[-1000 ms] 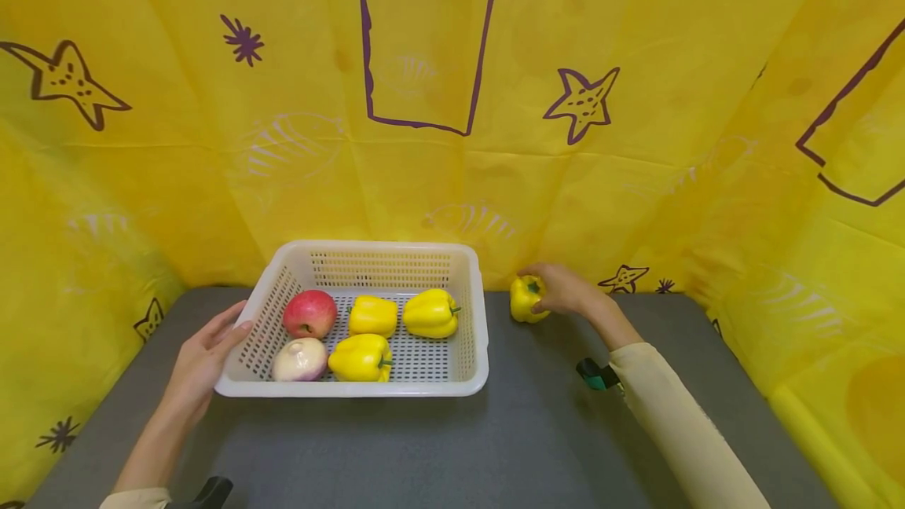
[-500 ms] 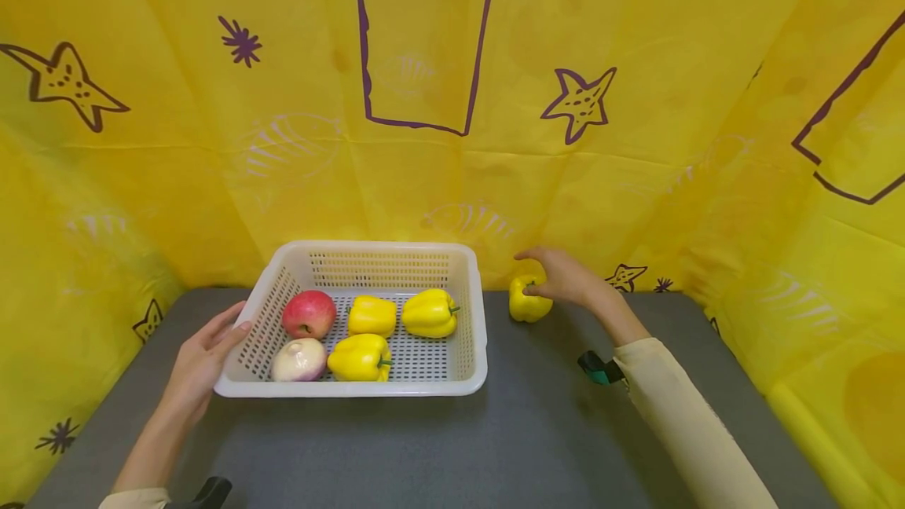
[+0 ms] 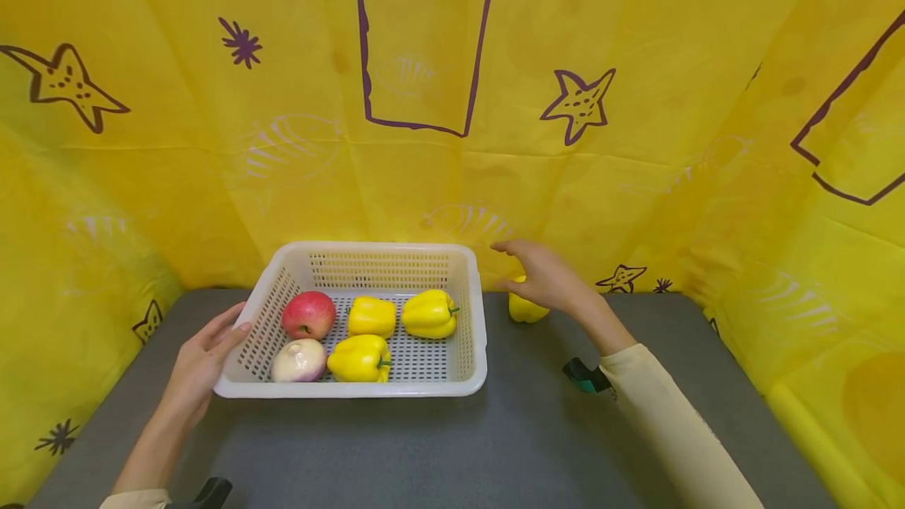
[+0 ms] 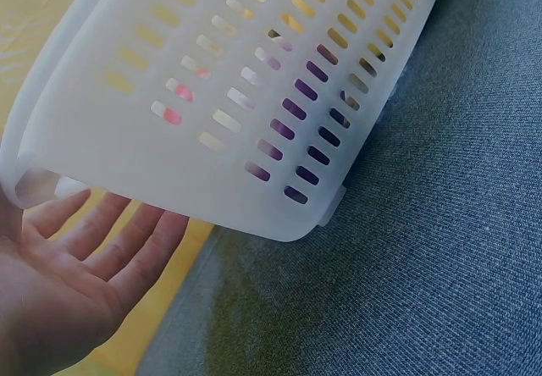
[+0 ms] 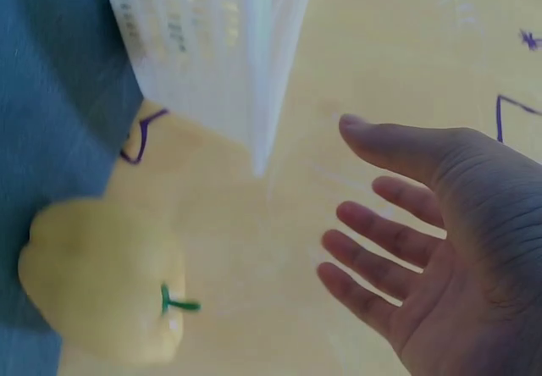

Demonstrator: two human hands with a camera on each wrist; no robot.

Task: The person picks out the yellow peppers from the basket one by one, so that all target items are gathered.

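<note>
A white plastic basket (image 3: 475, 336) holds a red apple (image 3: 309, 315), a white and purple turnip (image 3: 300, 360) and several yellow bell peppers (image 3: 430, 314). My left hand (image 3: 201, 368) grips its left rim; in the left wrist view the fingers (image 4: 127, 245) reach against the far side of the basket wall. Another yellow bell pepper (image 3: 526, 308) stands on the table right of the basket, partly hidden by my right hand (image 3: 547, 280). That hand hovers above it with fingers spread and nothing in them. The right wrist view shows this pepper (image 5: 106, 279) apart from the fingers, its green stem visible.
A dark grey table top (image 3: 368, 454) lies under everything. Yellow cloth (image 3: 424, 179) printed with purple starfish and fish bones hangs close behind the basket and along both sides.
My right hand has let go of the yellow bell pepper beside the basket, lifted, and shifted left toward the basket. The pepper stays in place. My left hand has not moved.
</note>
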